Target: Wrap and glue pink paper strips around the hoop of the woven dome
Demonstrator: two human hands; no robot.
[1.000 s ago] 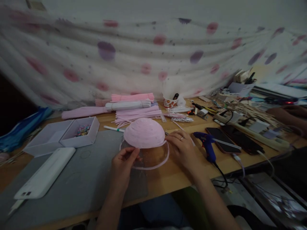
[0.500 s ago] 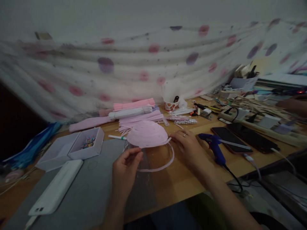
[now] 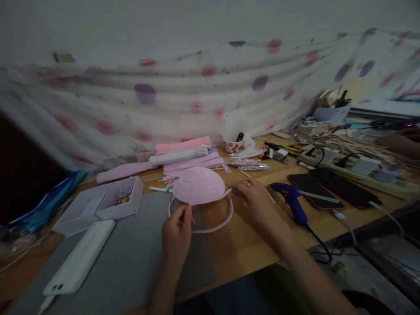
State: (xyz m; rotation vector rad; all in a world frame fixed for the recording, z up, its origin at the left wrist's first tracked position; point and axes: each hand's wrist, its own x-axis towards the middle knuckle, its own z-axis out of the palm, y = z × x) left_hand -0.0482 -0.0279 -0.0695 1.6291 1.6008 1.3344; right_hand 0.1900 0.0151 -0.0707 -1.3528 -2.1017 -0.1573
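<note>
A pink domed piece made of coiled strips [image 3: 198,186] is held up over the table in front of me. Below it shows a thin pink ring [image 3: 229,216] with a see-through middle. My left hand [image 3: 179,229] pinches the near lower edge of the dome between thumb and fingers. At the dome's right side, my right hand [image 3: 254,199] has its fingers closed on the end of a pink strip [image 3: 228,191]. Its thumb is mostly hidden.
A blue glue gun [image 3: 293,203] and two dark phones [image 3: 315,190] lie to the right. On the left are a white box of beads [image 3: 134,203] and a white phone [image 3: 80,258]. Pink strip bundles [image 3: 183,144] lie behind; another person's hand [image 3: 398,142] is far right.
The dome has shifted slightly left and tilted, showing more of its top. My left hand has moved a little right along its edge. My right hand keeps the strip end.
</note>
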